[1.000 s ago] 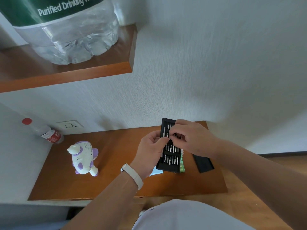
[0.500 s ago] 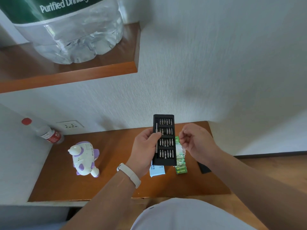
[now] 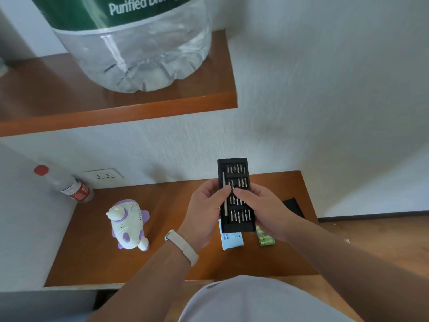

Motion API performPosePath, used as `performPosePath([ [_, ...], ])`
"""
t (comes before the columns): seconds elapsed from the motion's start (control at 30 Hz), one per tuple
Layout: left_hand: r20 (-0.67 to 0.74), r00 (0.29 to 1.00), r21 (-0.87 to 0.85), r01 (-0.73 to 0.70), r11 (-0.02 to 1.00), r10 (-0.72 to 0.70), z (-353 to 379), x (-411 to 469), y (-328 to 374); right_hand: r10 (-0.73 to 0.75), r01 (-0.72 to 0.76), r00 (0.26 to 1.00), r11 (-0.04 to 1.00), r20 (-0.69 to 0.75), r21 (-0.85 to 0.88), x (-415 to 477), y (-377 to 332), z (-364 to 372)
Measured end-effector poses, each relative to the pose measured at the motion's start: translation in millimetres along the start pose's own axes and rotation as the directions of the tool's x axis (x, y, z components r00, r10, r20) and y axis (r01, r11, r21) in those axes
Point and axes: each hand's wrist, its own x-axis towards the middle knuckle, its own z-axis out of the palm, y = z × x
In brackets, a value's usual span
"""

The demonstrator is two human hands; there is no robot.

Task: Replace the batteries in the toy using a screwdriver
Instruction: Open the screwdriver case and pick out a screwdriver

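Note:
A black screwdriver bit case [image 3: 234, 170] is held up over the wooden desk [image 3: 97, 259], open side toward me, with rows of metal bits and a slim driver handle along its left edge. My left hand [image 3: 206, 212] grips the case from the left, thumb on its face. My right hand [image 3: 264, 210] holds its right side, thumb pressed on the bits near the middle. The white and purple toy [image 3: 128, 225] lies on the desk to the left, apart from both hands. A green battery pack [image 3: 265, 240] and a blue-white card [image 3: 232, 240] lie under the case.
A black lid [image 3: 293, 206] lies on the desk at the right. A small red-capped bottle [image 3: 69, 188] leans in the back left corner beside a wall socket [image 3: 104, 175]. A wooden shelf [image 3: 120, 115] above carries a large water jug [image 3: 137, 43].
My right hand, away from the case half a second ago, has come back onto it. The case has stayed raised in my left hand.

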Motion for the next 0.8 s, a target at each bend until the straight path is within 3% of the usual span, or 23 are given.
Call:
performPosePath([
  [0.1, -0.002, 0.997, 0.057, -0.08, 0.995, 0.08, -13.9, -0.7, 4.1, -0.018, 0.018, 0.999, 1.0, 0.042, -0.005, 1.9, 0.3, 11.4],
  [0.27, 0.071, 0.959, 0.293, -0.283, 0.913, 0.274, -50.7, 2.4, 11.1, -0.001, 0.008, 0.997, 0.996, 0.082, -0.086, 8.7, 5.2, 29.7],
  [0.37, 0.121, 0.931, 0.471, -0.36, 0.806, 0.345, -72.2, 1.4, 13.1, 0.0, 0.011, 0.996, 0.992, 0.088, -0.123, 15.8, 9.0, 44.0],
  [0.57, 0.186, 0.86, 0.765, -0.43, 0.479, 0.475, -116.5, -4.6, 16.3, -0.027, 0.039, 0.996, 0.987, 0.08, -0.154, 31.0, 22.4, 75.4],
  [0.8, 0.229, 0.845, 0.818, -0.436, 0.375, 0.483, -148.0, -1.3, 18.2, -0.05, 0.067, 0.994, 0.978, 0.093, -0.196, 46.2, 27.3, 96.6],
])
